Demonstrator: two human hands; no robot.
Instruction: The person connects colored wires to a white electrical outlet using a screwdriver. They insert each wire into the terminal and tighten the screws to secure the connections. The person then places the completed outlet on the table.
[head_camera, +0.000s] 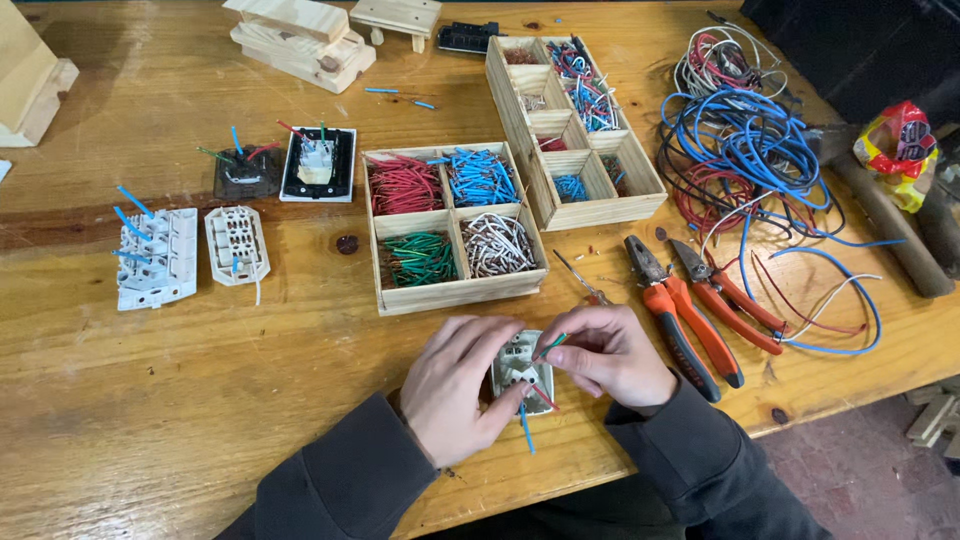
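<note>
A small white socket module (520, 366) lies on the wooden table near the front edge, with a blue wire and a red wire sticking out of its near side. My left hand (455, 385) grips the module from the left. With its fingertips my right hand (605, 352) pinches a short green wire (550, 346) whose end touches the module's top. Both forearms wear dark sleeves.
A four-part wooden tray (455, 292) holds red, blue, green and white wire pieces. A longer divided tray (570, 205) stands behind it. Two orange-handled pliers (700, 310) and a screwdriver (585, 285) lie right, by tangled cable (745, 150). More wired modules (160, 255) sit left.
</note>
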